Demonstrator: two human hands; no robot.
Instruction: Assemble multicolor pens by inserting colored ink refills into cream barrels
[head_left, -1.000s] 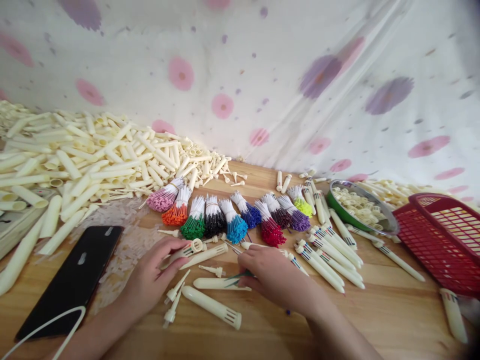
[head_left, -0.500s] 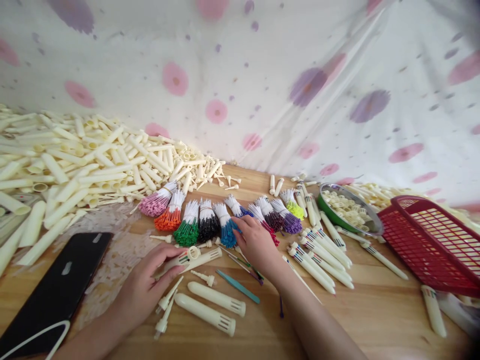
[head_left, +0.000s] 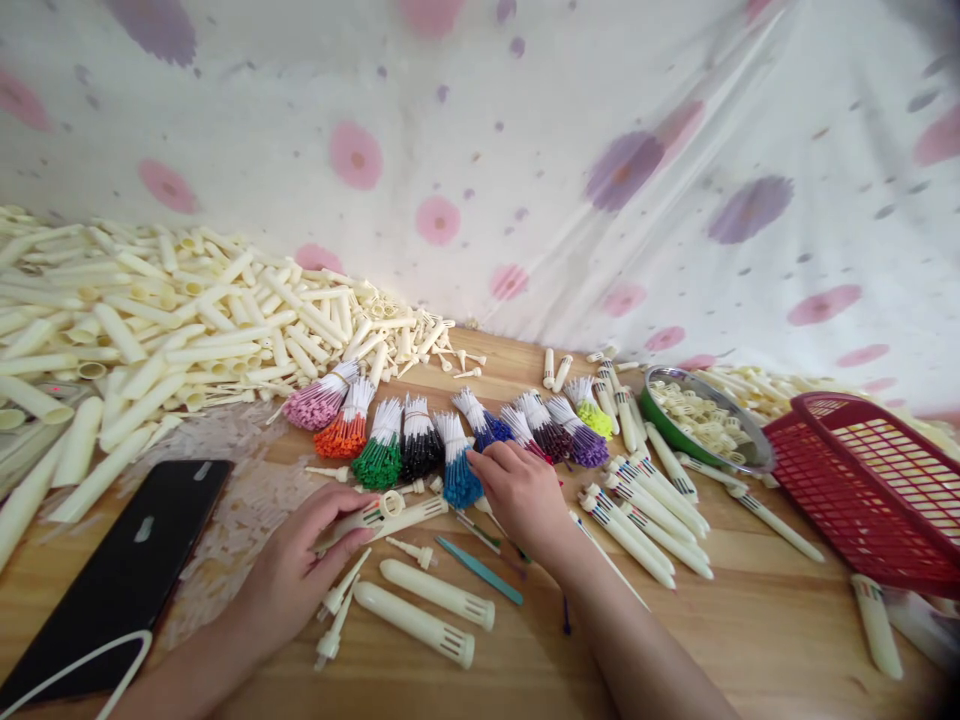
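Note:
My left hand [head_left: 304,560] is closed around a cream pen barrel [head_left: 367,516], whose round open end faces right. Coloured bits show in its slots. The fingertips of my right hand [head_left: 521,495] pinch at the right side of the light-blue bundle of pen refills [head_left: 456,465], on a light-blue refill mostly hidden by the fingers. Teal tweezers [head_left: 480,570] lie on the wood below. Two slotted pen barrels [head_left: 412,622] and several cream pointed pieces [head_left: 334,625] rest between my hands. A few loose refills [head_left: 480,535] lie beneath my right hand.
More refill bundles, such as green [head_left: 377,458] and purple [head_left: 579,438], line the middle. Cream barrels [head_left: 172,320] heap up at left, near a black phone [head_left: 120,580] with a white cable. Filled barrels [head_left: 634,530], a green-sided bowl [head_left: 671,428] and a red basket [head_left: 832,500] stand right.
My right hand has let go of the teal tweezers, which now lie on the table, and has moved up to the light-blue refills. My left hand keeps the barrel in about the same place.

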